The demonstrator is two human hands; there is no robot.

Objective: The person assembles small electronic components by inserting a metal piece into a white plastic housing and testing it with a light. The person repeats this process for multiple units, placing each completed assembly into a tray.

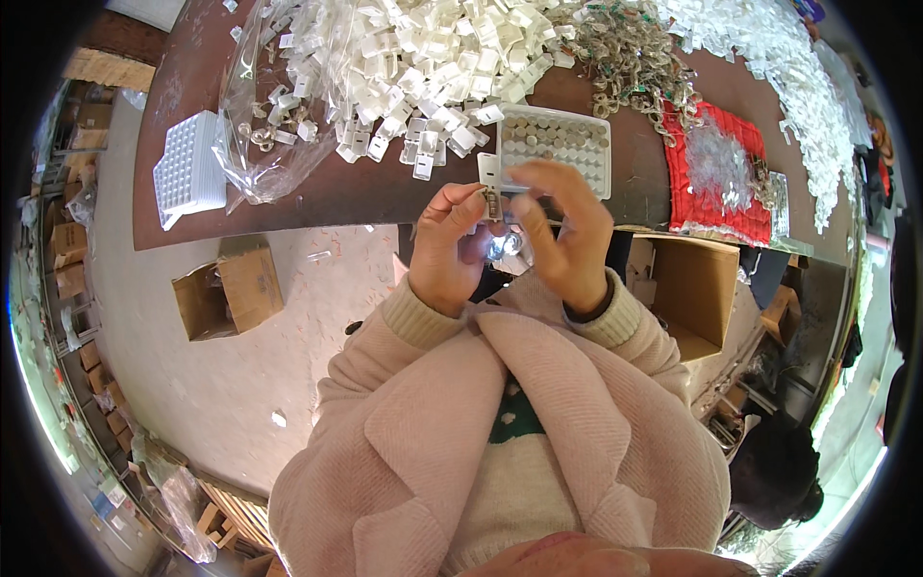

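Observation:
Just off the table's front edge, my left hand (449,248) pinches a small white plastic housing (489,171) between thumb and fingers. The housing stands upright, with a metallic strip of parts showing at its lower end. Close on its right is my right hand (574,231), thumb and forefinger curved and apart; I see nothing gripped between them. A bright lit spot (505,246) shines below the housing between my hands, and what it belongs to is hard to make out. Behind my hands, a transparent tray (606,159) holds rows of small round metal pieces.
A large heap of white housings (423,67) covers the table's far middle. To its right lie tangled wired parts (630,58), a red cloth (687,183) and transparent pieces (769,58). Stacked white trays (192,163) stand at left. Cardboard boxes (255,288) (694,293) sit below.

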